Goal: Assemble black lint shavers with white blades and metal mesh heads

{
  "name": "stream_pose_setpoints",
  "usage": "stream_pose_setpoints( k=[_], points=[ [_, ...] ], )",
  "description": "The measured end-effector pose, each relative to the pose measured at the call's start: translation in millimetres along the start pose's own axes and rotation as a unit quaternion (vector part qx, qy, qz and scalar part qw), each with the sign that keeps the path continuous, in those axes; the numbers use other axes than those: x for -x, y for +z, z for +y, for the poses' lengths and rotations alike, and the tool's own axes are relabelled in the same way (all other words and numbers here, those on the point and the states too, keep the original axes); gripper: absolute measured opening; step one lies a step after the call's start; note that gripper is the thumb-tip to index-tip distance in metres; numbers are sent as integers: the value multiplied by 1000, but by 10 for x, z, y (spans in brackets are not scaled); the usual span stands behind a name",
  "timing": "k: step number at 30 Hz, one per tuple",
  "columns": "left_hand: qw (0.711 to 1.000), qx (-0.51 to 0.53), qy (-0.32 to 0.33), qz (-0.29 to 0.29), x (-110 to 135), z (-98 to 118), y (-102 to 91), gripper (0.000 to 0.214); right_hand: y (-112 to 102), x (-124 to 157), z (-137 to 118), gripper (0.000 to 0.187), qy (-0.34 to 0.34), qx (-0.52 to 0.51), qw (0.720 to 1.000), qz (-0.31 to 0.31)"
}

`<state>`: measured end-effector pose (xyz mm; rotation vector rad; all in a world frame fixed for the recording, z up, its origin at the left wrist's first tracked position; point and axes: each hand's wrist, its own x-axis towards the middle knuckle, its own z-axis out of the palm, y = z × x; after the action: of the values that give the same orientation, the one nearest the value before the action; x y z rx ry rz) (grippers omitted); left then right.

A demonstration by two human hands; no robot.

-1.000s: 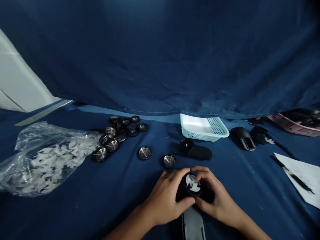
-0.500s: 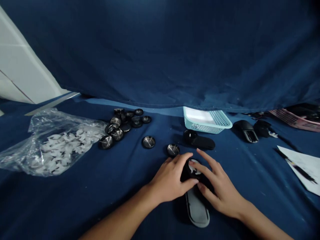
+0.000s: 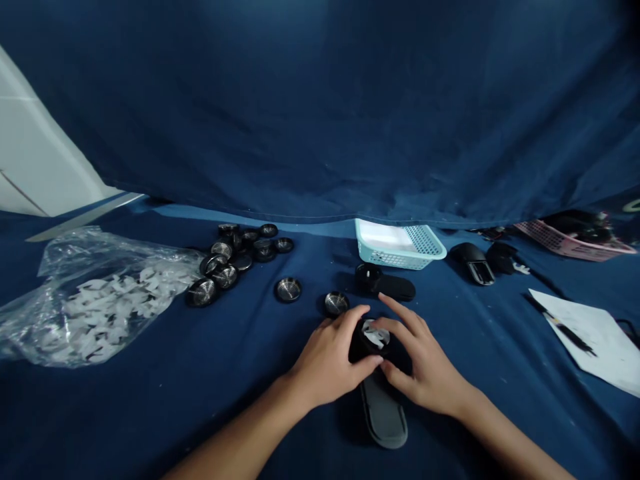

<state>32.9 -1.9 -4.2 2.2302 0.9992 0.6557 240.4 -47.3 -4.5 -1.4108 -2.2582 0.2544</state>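
1. My left hand [image 3: 330, 367]: fingers clamped around the cup [image 3: 369, 349].
2. My right hand [image 3: 430, 363]: fingers spread, one seemingly touching the clip [image 3: 376, 337] inside the cup.
3. Step, I judge: seating the clip; next calls for firm, even pressing.
4. Dish [image 3: 336, 304]: just beyond my left fingertips.

On the blue cloth-covered desk [image 3: 200, 373], the clear plastic bag [image 3: 90, 250] lies far left, small white plastic pieces [image 3: 107, 310] inside it. The heap of round black caps [image 3: 225, 277] sits beside its right end; two single caps lie farther right, the nearer just behind the left hand [image 3: 333, 353]. The long black plastic housing [image 3: 385, 413] lies in front, its round end between that hand and the right hand [image 3: 425, 360]. Behind them stands the pale-blue plastic basket [image 3: 395, 259], with the pink plastic basket [image 3: 565, 241] well to its right. The black pen [image 3: 575, 339] rests on the white paper sheet [image 3: 595, 327], far right.
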Motion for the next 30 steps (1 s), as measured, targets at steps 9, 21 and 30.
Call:
stream_pose_setpoints(
  k=[9, 21, 30],
  points=[
    [999, 29, -22, 19, -53, -41, 43, 72, -6, 17, 63, 34, 63, -140, 988, 13],
    [998, 27, 38, 37, 8, 2, 85, 67, -5, 100, -50, 46, -21, -52, 998, -13],
    [999, 9, 22, 48, 8, 36, 43, 71, 5, 138, 5, 30, 19, -27, 997, 70]
  ],
)
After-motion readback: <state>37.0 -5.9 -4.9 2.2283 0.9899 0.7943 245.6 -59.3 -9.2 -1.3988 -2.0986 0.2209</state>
